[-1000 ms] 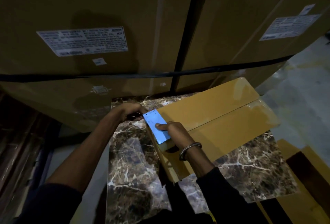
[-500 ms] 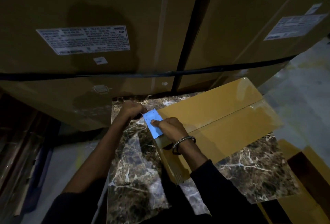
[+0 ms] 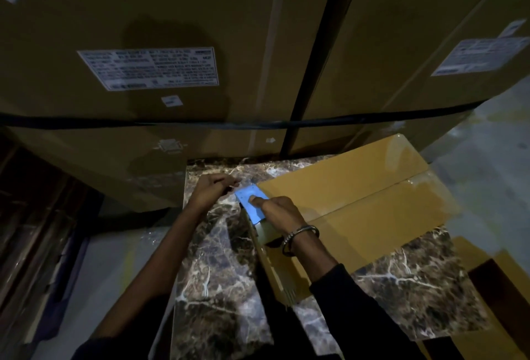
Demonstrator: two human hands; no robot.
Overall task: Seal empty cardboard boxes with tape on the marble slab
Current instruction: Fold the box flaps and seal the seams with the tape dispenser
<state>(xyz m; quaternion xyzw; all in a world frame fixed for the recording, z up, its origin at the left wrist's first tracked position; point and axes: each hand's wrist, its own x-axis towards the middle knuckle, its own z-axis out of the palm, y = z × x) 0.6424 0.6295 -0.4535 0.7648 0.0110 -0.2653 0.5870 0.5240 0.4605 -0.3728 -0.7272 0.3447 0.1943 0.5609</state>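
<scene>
A closed yellow-brown cardboard box lies flat on the dark veined marble slab, with glossy clear tape along its centre seam. At the box's near-left end my right hand, with a metal bracelet on the wrist, grips a blue tape dispenser plate. Its thumb lies on top of the plate. Just left of the plate my left hand hovers over the slab with its fingers curled, pinching a small pale end of tape. The tape roll itself is hidden under my right hand.
Large strapped cartons with white labels stand like a wall right behind the slab. Grey floor shows at the right. More cardboard lies at the lower right beyond the slab's edge, and dark shelving fills the left.
Both hands have shifted a little toward the box's far-left corner, taking the blue plate along. My left hand has drawn slightly away from the plate.
</scene>
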